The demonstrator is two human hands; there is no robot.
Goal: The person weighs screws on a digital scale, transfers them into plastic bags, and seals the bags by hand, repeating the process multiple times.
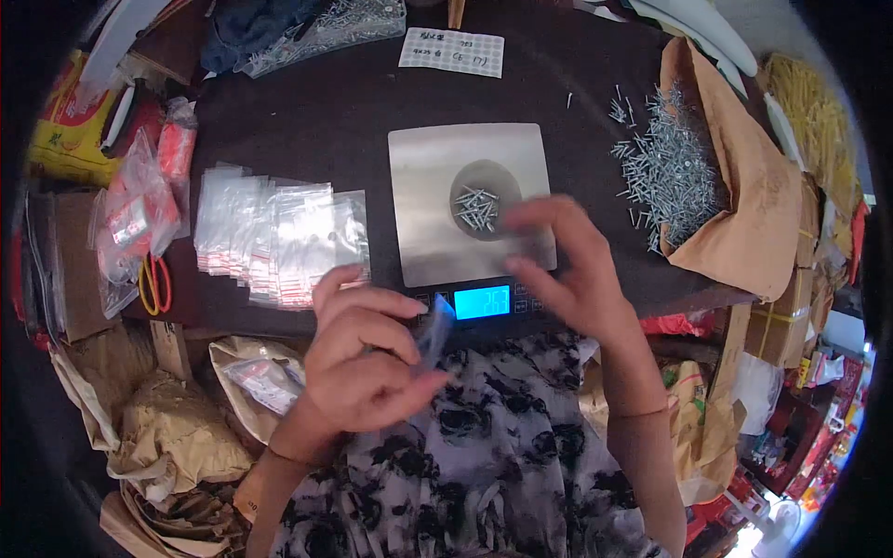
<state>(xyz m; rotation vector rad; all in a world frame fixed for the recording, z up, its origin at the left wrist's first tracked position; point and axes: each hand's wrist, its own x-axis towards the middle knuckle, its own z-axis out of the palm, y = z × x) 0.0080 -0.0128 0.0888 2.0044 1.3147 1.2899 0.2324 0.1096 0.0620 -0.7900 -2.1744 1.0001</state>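
Note:
On the digital kitchen scale [419,205] lies a small pile of screws [476,208], and the blue display [482,301] seems to read 263. My right hand [581,274] hovers at the scale's right side, beside the pile. Its thumb and fingers are apart, the fingertips blurred by motion, with nothing visible between them. Below the scale's left front corner, my left hand [372,358] pinches a small clear plastic bag [435,333] between fingers and thumb. An overlapping row of clear zip bags [279,237] with red strips is spread on the dark tabletop left of the scale.
A large heap of loose screws [672,172] spills from a brown paper bag [749,200] at the right. Behind the scale lies a handwritten label sheet [453,52], near a clear bag of screws [339,35]. Scissors with orange-red handles [156,284] are at the left edge.

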